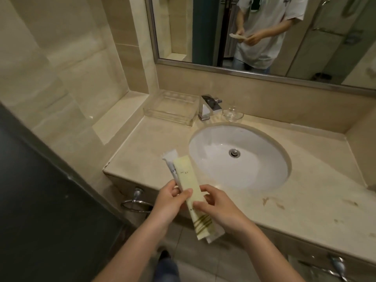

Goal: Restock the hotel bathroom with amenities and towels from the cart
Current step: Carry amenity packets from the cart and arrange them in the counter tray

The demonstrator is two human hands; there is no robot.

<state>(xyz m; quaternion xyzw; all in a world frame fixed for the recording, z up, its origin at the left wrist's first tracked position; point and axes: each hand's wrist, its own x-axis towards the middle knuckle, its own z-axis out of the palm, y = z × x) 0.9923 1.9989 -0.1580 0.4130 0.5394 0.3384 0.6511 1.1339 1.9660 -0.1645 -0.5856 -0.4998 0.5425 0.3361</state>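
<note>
Packets — two, yellow packet, white packet, pinched by left hand and right hand, one sink

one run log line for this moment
stage: sorting amenities at counter | left hand: holds white packet and yellow packet | right hand: pinches yellow packet | clear tray: beside faucet

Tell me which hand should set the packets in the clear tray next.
Probably left: the left hand grips the packets, and the tray sits back left, beside the faucet; the right hand, also pinching them, would have to reach across.
</note>
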